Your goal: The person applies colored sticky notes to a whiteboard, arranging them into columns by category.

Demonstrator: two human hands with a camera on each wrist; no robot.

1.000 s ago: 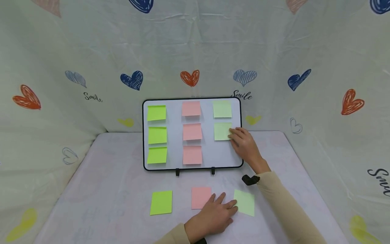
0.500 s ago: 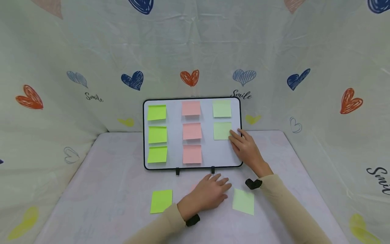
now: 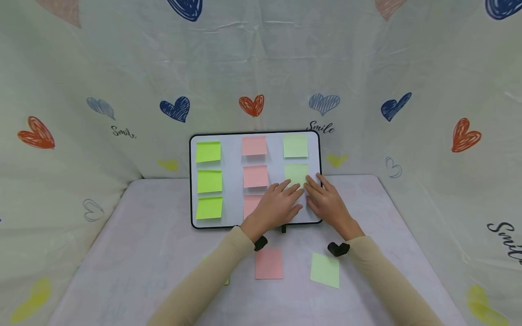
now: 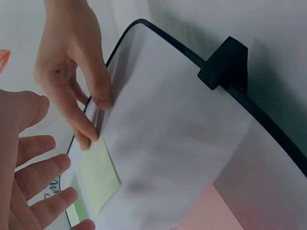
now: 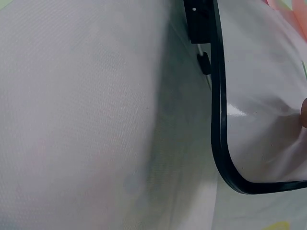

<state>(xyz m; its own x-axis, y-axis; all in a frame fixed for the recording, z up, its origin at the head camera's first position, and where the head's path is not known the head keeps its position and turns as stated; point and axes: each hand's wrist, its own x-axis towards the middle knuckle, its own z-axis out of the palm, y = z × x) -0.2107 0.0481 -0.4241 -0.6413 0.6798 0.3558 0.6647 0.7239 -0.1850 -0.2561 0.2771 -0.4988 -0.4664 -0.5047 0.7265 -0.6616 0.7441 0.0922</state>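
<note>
A whiteboard (image 3: 234, 181) with a black frame stands tilted on the table, bearing columns of bright green, pink and pale green sticky notes. My right hand (image 3: 329, 203) touches the lower right corner of the second pale green sticky note (image 3: 296, 172). In the left wrist view its fingertips press that note (image 4: 100, 175), with the thumb apart from them. My left hand (image 3: 274, 206) is at the note's lower left, fingers loosely spread, holding nothing; it covers part of the lowest pink note (image 3: 250, 206). The right wrist view shows only a fingertip (image 5: 304, 115) at its edge.
Pink (image 3: 268, 265) and pale green (image 3: 325, 270) sticky notes lie on the table in front of the board. A bright green one (image 3: 227, 281) is mostly hidden under the left sleeve (image 3: 204, 280). Small black feet (image 3: 283, 229) support the board. A heart-printed curtain (image 3: 253, 54) hangs behind.
My left hand has moved up from the notes on the table to the board, beside the right hand. The right hand's fingers have spread slightly, staying at the pale green note's corner.
</note>
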